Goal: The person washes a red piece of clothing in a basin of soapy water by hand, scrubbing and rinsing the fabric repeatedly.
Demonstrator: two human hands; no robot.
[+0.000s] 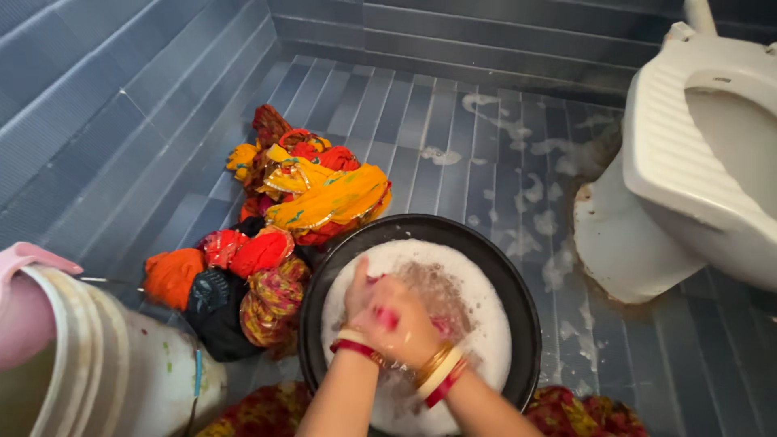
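On the wet grey tiled floor (453, 121) beside the squat toilet (696, 154), I keep my left hand (360, 287) and right hand (405, 324) pressed together around a barely visible pink cloth (387, 317), rubbing firmly and low inside the sudsy black basin (518, 291) so foam stays in.

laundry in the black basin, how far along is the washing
Done: nothing visibly rinsed or set apart. In hand: left hand and right hand rub a red cloth in the round black basin of foamy water. Left: the heap of orange, red and yellow clothes beside it.
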